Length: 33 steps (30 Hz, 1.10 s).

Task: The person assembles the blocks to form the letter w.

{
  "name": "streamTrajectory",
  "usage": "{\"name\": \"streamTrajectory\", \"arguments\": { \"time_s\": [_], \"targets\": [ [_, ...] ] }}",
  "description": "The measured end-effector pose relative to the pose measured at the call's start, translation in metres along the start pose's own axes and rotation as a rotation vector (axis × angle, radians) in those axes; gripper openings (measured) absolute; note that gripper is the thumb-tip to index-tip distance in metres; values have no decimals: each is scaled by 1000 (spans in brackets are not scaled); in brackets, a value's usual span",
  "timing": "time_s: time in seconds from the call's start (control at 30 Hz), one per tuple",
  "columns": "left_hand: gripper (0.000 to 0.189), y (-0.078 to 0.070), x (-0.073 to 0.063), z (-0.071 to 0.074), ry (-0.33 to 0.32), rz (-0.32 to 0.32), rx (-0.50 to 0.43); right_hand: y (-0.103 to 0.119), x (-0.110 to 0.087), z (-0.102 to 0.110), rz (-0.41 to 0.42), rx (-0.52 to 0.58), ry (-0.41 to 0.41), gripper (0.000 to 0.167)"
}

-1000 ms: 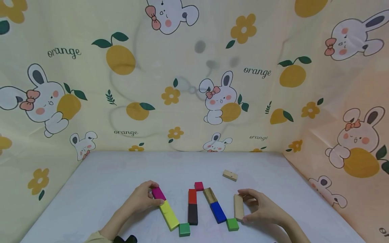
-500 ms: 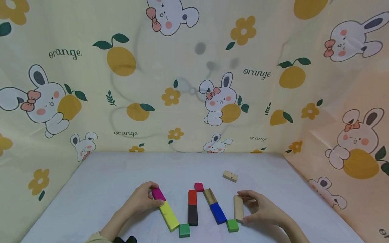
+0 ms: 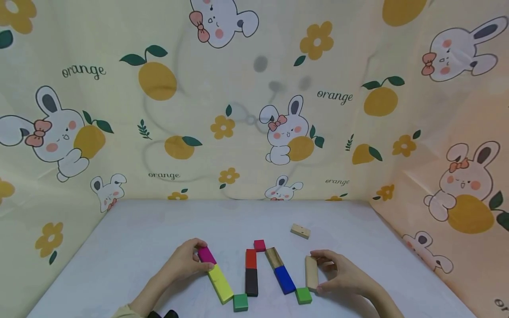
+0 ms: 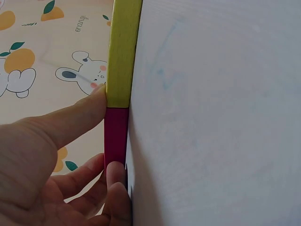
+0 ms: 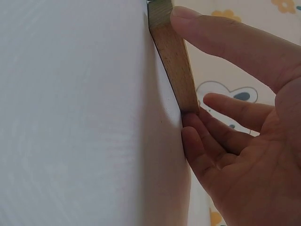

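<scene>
My left hand (image 3: 184,260) holds a magenta block (image 3: 206,254), thumb near its seam with a yellow block (image 3: 220,284) and fingers at its far end. In the left wrist view, the thumb tip touches the yellow block's edge. My right hand (image 3: 345,274) pinches a plain wooden block (image 3: 312,274) lengthwise, thumb at the near end and fingertips at the far end, as the right wrist view shows. Both blocks lie flat on the table. Just beyond the yellow block's near end sits a green block (image 3: 240,303); a lighter green block (image 3: 304,296) adjoins the plain one.
Between the hands lie a red block (image 3: 251,259), a black block (image 3: 252,282), a small crimson block (image 3: 260,245), a brown wooden block (image 3: 273,258) and a blue block (image 3: 285,280), forming a zigzag. Farther back lies a loose wooden block (image 3: 300,231). Printed cloth (image 3: 246,66) rises behind the table.
</scene>
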<state>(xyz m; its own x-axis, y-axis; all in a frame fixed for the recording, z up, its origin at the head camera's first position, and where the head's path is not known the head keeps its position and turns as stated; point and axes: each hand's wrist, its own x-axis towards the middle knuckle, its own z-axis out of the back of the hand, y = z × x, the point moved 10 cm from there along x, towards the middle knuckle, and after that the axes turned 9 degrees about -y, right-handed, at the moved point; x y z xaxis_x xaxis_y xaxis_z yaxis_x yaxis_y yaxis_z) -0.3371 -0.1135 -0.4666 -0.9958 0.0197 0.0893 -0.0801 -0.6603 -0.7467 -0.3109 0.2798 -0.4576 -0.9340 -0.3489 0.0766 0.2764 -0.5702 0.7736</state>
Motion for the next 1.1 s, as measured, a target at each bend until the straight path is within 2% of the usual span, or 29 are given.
{"name": "streamTrajectory", "arguments": {
  "time_s": [0.2, 0.8, 1.1],
  "targets": [
    [61, 1, 0, -1, 5, 7, -9, -3, 0, -1, -17, -16, 0, 85],
    [61, -1, -1, 1, 0, 1, -15, 1, -2, -1, 40, -14, 9, 83],
    [61, -1, -2, 1, 7, 11, -14, -3, -1, -2, 9, 9, 12, 84]
  ]
}}
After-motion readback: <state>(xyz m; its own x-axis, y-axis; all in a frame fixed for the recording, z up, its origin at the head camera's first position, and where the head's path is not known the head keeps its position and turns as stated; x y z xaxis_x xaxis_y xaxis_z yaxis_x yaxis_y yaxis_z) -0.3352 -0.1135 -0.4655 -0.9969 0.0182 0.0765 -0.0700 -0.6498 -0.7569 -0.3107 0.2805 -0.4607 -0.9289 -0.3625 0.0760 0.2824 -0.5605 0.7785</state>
